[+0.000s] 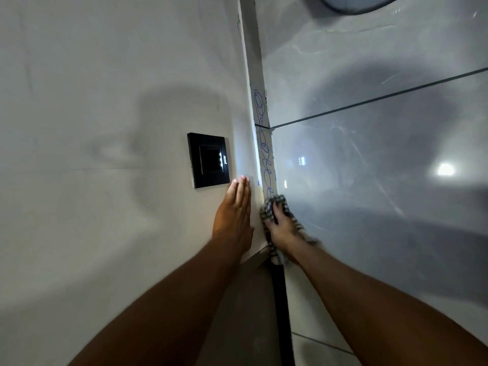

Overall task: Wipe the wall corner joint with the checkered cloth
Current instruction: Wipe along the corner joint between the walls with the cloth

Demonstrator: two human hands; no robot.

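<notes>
The wall corner joint (261,112) is a narrow grey strip between a pale painted wall and glossy grey tiles. Blue looping scribbles (265,154) run down it. My right hand (281,228) presses a black-and-white checkered cloth (274,204) against the joint, just below the lowest scribbles; the cloth's tail hangs under my wrist. My left hand (235,215) lies flat on the painted wall, fingers together and pointing up, holding nothing, just left of the joint.
A black square switch plate (208,159) sits on the painted wall above my left hand. A dark grout line (369,100) crosses the glossy tiles on the right. A black vertical strip (281,299) runs below the cloth. Floor tiles show at the bottom.
</notes>
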